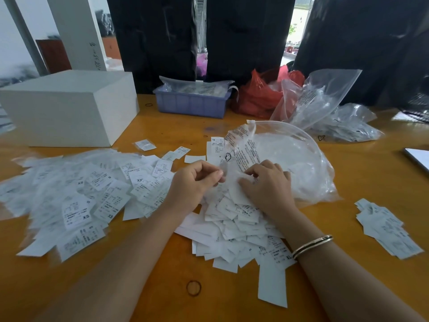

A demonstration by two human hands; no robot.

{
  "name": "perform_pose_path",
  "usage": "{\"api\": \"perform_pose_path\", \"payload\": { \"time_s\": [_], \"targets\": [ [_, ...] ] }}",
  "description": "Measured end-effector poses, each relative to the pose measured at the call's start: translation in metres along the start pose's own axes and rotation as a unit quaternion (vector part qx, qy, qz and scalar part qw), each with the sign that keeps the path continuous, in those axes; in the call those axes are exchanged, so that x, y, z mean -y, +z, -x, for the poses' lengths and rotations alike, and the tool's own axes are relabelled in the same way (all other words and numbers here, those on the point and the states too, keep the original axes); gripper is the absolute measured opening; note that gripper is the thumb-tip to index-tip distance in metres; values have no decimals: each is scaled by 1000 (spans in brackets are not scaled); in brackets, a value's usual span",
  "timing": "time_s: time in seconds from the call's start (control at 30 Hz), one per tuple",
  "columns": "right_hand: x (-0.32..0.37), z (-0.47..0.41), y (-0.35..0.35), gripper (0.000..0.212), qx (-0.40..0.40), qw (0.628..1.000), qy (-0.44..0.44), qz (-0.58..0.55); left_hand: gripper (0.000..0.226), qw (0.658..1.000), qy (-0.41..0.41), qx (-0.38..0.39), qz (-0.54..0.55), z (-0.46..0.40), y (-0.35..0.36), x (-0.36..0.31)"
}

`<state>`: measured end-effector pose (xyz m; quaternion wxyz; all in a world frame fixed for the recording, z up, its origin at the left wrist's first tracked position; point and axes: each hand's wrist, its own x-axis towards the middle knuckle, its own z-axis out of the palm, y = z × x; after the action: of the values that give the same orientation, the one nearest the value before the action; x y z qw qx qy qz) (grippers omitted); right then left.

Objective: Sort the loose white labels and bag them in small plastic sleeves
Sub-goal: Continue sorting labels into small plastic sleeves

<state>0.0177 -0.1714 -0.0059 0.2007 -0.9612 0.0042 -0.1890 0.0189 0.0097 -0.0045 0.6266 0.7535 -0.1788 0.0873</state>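
Many white labels (234, 219), blk print.

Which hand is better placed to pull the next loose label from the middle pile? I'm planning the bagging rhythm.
Right, probably. The right hand rests on the loose white paper label pile, while the left hand already pinches something small.
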Motion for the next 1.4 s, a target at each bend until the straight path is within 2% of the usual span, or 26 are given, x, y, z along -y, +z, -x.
{"api": "perform_pose_path", "payload": {
  "time_s": [0.1,0.23,0.4,0.57,0.67,0.77,0.93,1.0,1.13,1.17,1.23,1.3,1.4],
  "targets": [
    [-1,-2,1,12,-10,996,14,-84,7,1000,-6,-5,17,0,0,0],
    [-2,-2,1,15,-48,992,5,-113,10,999,-21,-13,26,-1,-1,0],
    [8,5,-4,19,-115,965,-21,-234,30,999,-34,-16,21,-1,-2,-2],
    [15,9,-5,8,-105,935,-23,-338,18,998,-41,-38,0,-2,-2,-3],
    [17,9,-5,24,-81,925,-20,-371,9,998,-46,-47,-4,-2,-2,-3],
    [15,10,-4,26,-58,918,-28,-391,9,997,-57,-54,3,-3,-1,-3],
    [18,9,-4,39,-67,922,-105,-367,18,994,-76,-72,15,-3,0,-2],
    [18,9,-4,38,-73,922,-114,-362,17,994,-81,-74,23,-4,-1,-2],
    [14,8,-2,23,-48,927,-33,-372,13,991,-96,-87,43,-5,-4,0],
    [13,7,-1,24,-41,930,-10,-364,13,990,-100,-91,48,-6,-4,0],
    [12,5,0,39,-30,945,13,-325,14,988,-109,-96,51,-6,-5,0],
    [11,4,0,47,-23,962,6,-273,16,987,-115,-98,50,-6,-4,0],
    [12,4,2,46,-2,971,-25,-238,14,987,-116,-99,40,-6,-4,0]
  ]
}}
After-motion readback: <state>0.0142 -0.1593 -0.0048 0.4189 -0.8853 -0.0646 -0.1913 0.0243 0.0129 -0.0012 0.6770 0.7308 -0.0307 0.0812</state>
